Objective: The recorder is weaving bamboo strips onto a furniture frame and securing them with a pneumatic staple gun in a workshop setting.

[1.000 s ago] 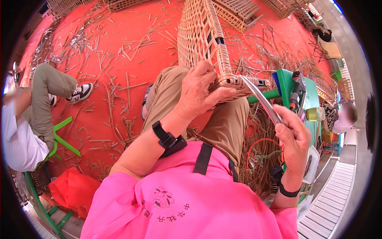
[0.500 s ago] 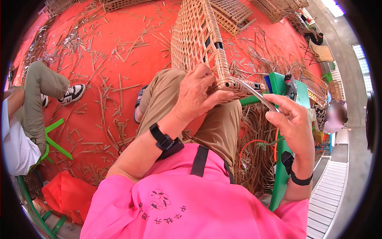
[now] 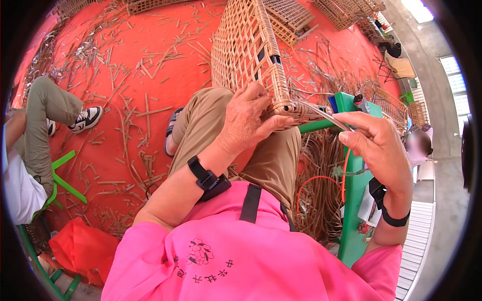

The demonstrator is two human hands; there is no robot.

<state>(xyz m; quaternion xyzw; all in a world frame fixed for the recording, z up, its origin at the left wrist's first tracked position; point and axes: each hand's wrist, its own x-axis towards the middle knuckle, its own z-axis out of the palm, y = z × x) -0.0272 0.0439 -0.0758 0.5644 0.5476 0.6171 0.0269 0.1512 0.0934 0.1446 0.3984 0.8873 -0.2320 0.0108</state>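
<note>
so the right hand (image 3: 374, 139) just rose to 3 o'clock, pinching a thin, shiny grey strip-like piece (image 3: 329, 117) that now lies flatter off the tan woven wicker basket (image 3: 246, 50) at 12. left hand (image 3: 248, 113) still grips its corner, so imo it's braced.

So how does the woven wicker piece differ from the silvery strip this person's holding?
Size: the woven wicker piece is broad and bulky, while the silvery strip is slim.
Look: the woven wicker piece is a tan, open lattice; the silvery strip is pale and shiny.
Hold: the left grip has the woven wicker piece near a corner; the right grip pinches the silvery strip.
Shared: both are held.
</note>
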